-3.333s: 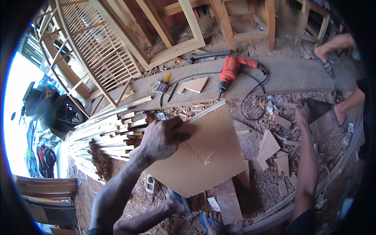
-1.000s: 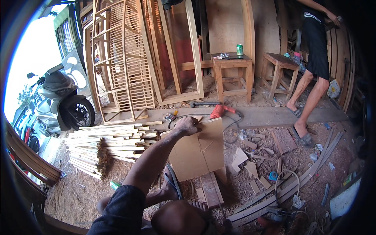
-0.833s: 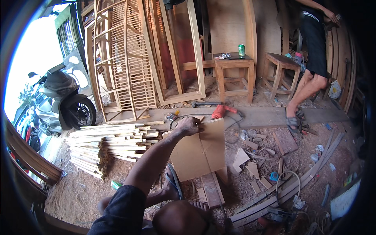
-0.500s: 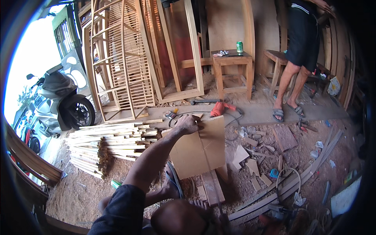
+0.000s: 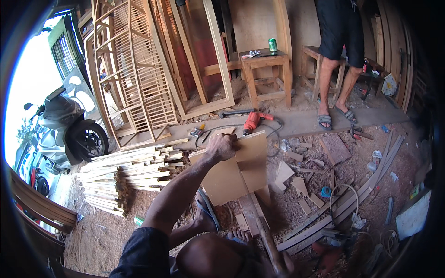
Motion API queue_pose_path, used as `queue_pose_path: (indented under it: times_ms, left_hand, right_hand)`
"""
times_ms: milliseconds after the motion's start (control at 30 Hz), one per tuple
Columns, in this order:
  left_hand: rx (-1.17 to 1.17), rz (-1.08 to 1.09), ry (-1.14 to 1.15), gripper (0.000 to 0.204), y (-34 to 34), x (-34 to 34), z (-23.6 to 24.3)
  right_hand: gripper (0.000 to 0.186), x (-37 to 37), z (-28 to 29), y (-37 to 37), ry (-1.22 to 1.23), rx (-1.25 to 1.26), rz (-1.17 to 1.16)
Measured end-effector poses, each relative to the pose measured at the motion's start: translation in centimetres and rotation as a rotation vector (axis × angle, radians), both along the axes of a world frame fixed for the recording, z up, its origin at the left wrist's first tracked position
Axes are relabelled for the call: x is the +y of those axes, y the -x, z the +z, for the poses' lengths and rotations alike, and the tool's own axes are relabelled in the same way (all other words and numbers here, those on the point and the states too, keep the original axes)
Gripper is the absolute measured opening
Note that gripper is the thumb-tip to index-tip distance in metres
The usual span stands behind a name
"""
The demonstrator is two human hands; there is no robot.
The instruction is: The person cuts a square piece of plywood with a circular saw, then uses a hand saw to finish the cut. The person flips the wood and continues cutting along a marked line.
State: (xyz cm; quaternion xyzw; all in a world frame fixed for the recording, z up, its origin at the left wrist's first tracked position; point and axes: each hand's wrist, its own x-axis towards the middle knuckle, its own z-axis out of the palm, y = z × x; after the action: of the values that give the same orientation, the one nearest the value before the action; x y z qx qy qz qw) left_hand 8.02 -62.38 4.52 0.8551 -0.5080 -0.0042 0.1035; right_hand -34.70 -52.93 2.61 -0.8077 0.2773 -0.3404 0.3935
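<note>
A flat tan board [image 5: 220, 183] stands tilted in front of me, its lower part over a wooden block [image 5: 250, 211] on the floor. My left hand [image 5: 221, 147] is closed over the board's top edge, thumb side toward the middle. A long, narrow saw [image 5: 265, 234], seen nearly edge-on, runs from the board down to the lower edge of the view. My right hand [image 5: 286, 263] is blurred and mostly cut off there, and appears wrapped around its brown handle end. My sandalled foot [image 5: 208, 213] is beside the board.
Bundled wood strips [image 5: 134, 173] lie left. A red power drill [image 5: 251, 123] with a cord lies beyond the board. Offcuts [image 5: 300, 185] and long curved strips [image 5: 333, 220] lie right. Another person's sandalled foot [image 5: 324, 121] is near a stool [image 5: 265, 62] bearing a green can [image 5: 272, 45].
The saw has drawn back toward the lower edge, showing more of its brown end. My left hand keeps its hold on the board. The other person's legs and torso have turned, and the view has shifted slightly.
</note>
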Motion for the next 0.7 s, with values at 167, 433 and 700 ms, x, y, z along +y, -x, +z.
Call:
queue_pose_path:
  times_ms: [167, 433, 700]
  left_hand:
    - [-0.004, -0.025, 0.049, 0.032, 0.0, 0.1, -0.5]
    - [-0.028, -0.085, 0.019, 0.034, 2.1, 0.4, 0.0]
    - [-0.066, -0.028, 0.050, 0.035, 2.7, 1.3, -0.6]
  right_hand:
    - [0.020, 0.8, 0.7, 3.4, 0.088, 0.075, 0.065]
    - [0.024, -4.9, -4.4, -13.9, -0.177, -0.208, -0.020]
    - [0.031, -0.8, -5.4, -0.6, -0.115, 0.013, 0.028]
